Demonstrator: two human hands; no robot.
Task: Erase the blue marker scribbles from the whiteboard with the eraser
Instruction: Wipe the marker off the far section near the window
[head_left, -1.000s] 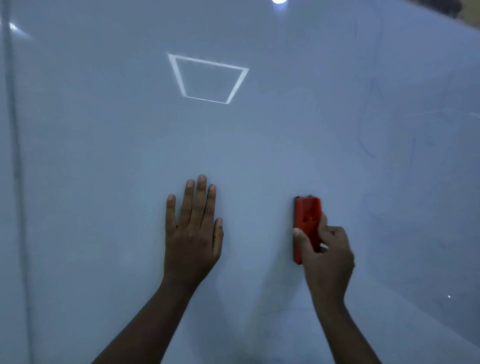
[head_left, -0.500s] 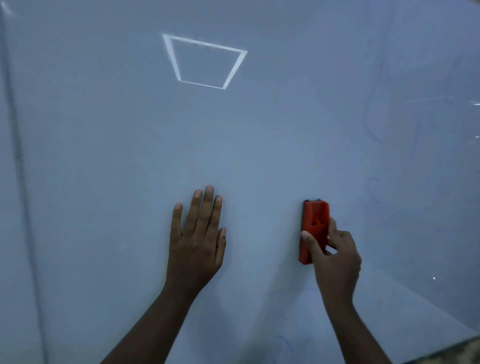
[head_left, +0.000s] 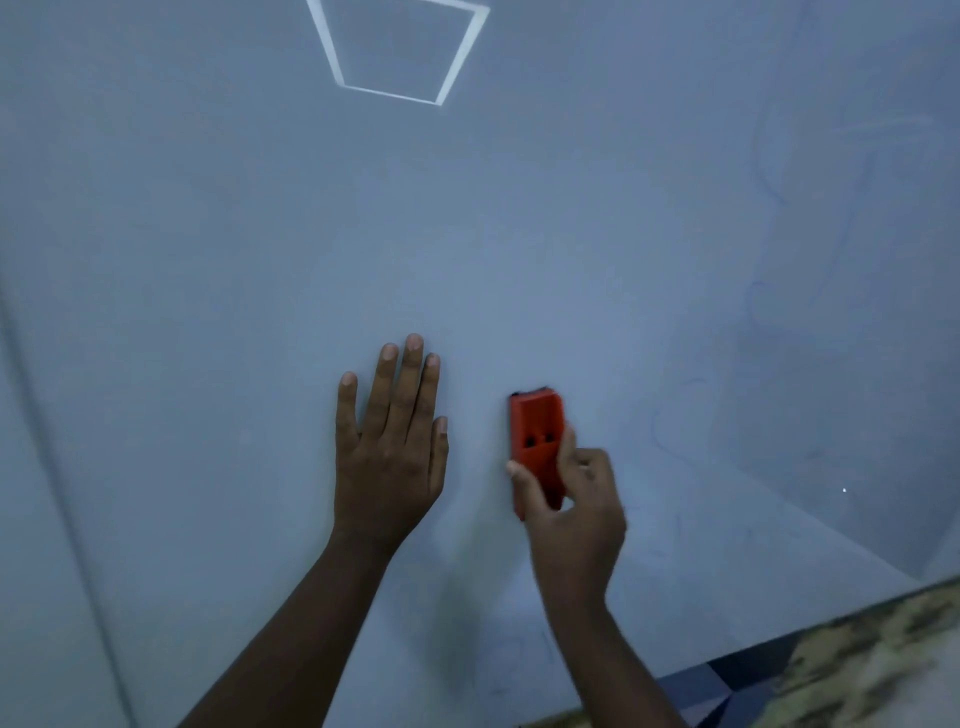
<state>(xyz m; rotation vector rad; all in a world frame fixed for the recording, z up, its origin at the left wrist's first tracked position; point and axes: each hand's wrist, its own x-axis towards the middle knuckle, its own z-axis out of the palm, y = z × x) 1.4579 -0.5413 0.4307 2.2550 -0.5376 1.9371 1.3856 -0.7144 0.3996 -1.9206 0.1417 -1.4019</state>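
Observation:
The whiteboard (head_left: 208, 260) fills almost the whole view. My left hand (head_left: 389, 441) lies flat on it, fingers straight and pointing up. Just to its right, my right hand (head_left: 571, 509) grips a red eraser (head_left: 535, 431) by its lower half, thumb on the left edge, and holds it upright against the board. Faint blue marker scribbles (head_left: 769, 182) run down the right side of the board, with more thin blue scribble lines (head_left: 670, 426) lower down, right of the eraser. The eraser's underside is hidden.
A bright square reflection of a ceiling light (head_left: 400, 52) shows at the top of the board. The board's lower right edge meets a mottled beige surface (head_left: 872, 665). A vertical seam (head_left: 57, 467) runs down the left.
The eraser and my right hand have moved left, closer to my left hand. The view has shifted down and right, bringing the board's lower edge into sight.

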